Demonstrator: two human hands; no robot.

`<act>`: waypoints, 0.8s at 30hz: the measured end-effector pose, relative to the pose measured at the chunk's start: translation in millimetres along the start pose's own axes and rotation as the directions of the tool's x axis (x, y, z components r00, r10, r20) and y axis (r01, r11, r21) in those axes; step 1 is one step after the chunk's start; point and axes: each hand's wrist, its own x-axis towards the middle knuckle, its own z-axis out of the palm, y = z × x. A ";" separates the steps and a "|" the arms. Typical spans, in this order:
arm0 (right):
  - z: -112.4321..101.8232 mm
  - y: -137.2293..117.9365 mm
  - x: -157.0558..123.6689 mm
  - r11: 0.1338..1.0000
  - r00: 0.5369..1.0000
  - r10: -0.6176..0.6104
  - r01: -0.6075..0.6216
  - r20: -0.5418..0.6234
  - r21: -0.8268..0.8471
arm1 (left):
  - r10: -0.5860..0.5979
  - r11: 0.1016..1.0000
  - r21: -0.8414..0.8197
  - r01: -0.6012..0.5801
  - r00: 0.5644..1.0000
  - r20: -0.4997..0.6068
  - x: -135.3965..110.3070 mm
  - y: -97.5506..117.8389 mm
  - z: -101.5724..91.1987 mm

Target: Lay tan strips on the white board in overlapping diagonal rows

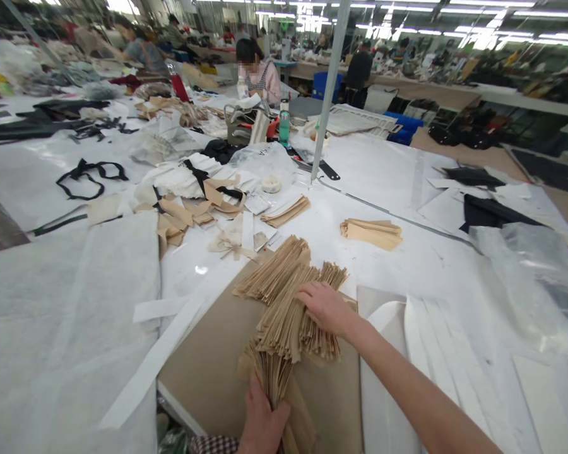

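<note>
Step in hand, judged: squaring up a fanned bundle of tan strips point(284, 296), which lay on a tan board point(203, 372) on the bench point(407, 265), under and between both hands. The left hand point(261, 417) was closed around the bundle's near ends; the right hand point(325, 308) lay open and flat on the far, splayed part, the two hands apart. The next move would likely call for a firm left pinch while the right palm gathered strays inward; a smaller tan stack point(372, 233) sat beyond the right hand, untouched.
</note>
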 end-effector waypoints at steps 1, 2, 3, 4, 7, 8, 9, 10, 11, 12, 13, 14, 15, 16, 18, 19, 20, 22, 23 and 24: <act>-2.6 3.1 13.7 0.993 0.996 -0.084 0.086 0.025 -0.075 | -0.078 0.997 0.004 0.078 0.997 -0.017 -1.2 2.7 1.9; -3.7 5.5 26.2 0.975 0.986 -0.155 0.163 0.068 -0.150 | -0.152 0.988 -0.003 0.152 0.988 -0.029 -2.2 6.8 2.9; -3.4 7.6 37.3 0.952 0.973 -0.199 0.220 0.118 -0.211 | -0.208 0.978 -0.019 0.208 0.978 -0.030 -3.1 11.6 3.3; -2.2 9.2 46.9 0.935 0.962 -0.216 0.254 0.168 -0.249 | -0.236 0.971 -0.036 0.236 0.971 -0.020 -3.7 16.7 2.9; 3.7 12.8 67.7 0.906 0.936 -0.218 0.299 0.275 -0.299 | -0.301 0.949 -0.096 0.301 0.953 0.010 -4.8 29.4 0.0; 5.7 13.5 72.5 0.902 0.931 -0.215 0.305 0.293 -0.306 | -0.315 0.942 -0.112 0.315 0.949 0.017 -5.1 32.2 -1.1; 7.6 14.0 76.5 0.897 0.927 -0.210 0.309 0.310 -0.316 | -0.322 0.938 -0.126 0.323 0.946 0.022 -5.4 34.3 -1.9; 9.2 14.3 79.8 0.892 0.923 -0.205 0.313 0.324 -0.327 | -0.322 0.937 -0.137 0.322 0.946 0.023 -5.7 35.7 -2.5; 10.6 14.4 82.6 0.887 0.921 -0.200 0.316 0.335 -0.337 | -0.319 0.937 -0.145 0.318 0.948 0.022 -6.1 36.7 -2.7; 11.9 14.5 84.9 0.883 0.919 -0.195 0.317 0.343 -0.347 | -0.318 0.936 -0.151 0.317 0.948 0.020 -6.4 37.3 -2.8; 13.0 14.7 86.8 0.877 0.917 -0.194 0.321 0.348 -0.357 | -0.321 0.935 -0.154 0.320 0.947 0.018 -6.8 37.5 -2.6; 14.1 15.0 88.1 0.870 0.916 -0.198 0.328 0.349 -0.368 | -0.328 0.932 -0.157 0.326 0.945 0.017 -7.1 37.5 -2.2; 15.1 15.7 89.0 0.861 0.914 -0.207 0.339 0.349 -0.378 | -0.334 0.930 -0.159 0.333 0.942 0.016 -7.4 37.3 -1.6; 16.0 16.6 89.2 0.851 0.911 -0.220 0.353 0.349 -0.388 | -0.340 0.927 -0.160 0.338 0.940 0.016 -7.6 36.8 -1.0; 17.5 19.0 88.1 0.834 0.904 -0.243 0.380 0.351 -0.401 | -0.343 0.926 -0.161 0.340 0.939 0.013 -8.0 35.2 0.6; 18.1 20.2 86.8 0.829 0.901 -0.251 0.389 0.355 -0.401 | -0.344 0.926 -0.160 0.341 0.939 0.011 -8.1 34.2 1.5; 18.4 21.5 85.1 0.829 0.898 -0.255 0.394 0.358 -0.396 | -0.347 0.926 -0.158 0.344 0.938 0.009 -8.2 33.2 2.3; 18.8 23.5 81.2 0.837 0.897 -0.265 0.396 0.354 -0.377 | -0.352 0.925 -0.151 0.349 0.936 0.011 -8.3 31.3 3.8; 18.8 24.3 79.3 0.844 0.898 -0.269 0.394 0.347 -0.365 | -0.353 0.925 -0.149 0.350 0.936 0.013 -8.3 30.5 4.2; 18.9 25.0 77.5 0.850 0.900 -0.273 0.391 0.340 -0.353 | -0.352 0.925 -0.147 0.350 0.936 0.016 -8.3 30.0 4.4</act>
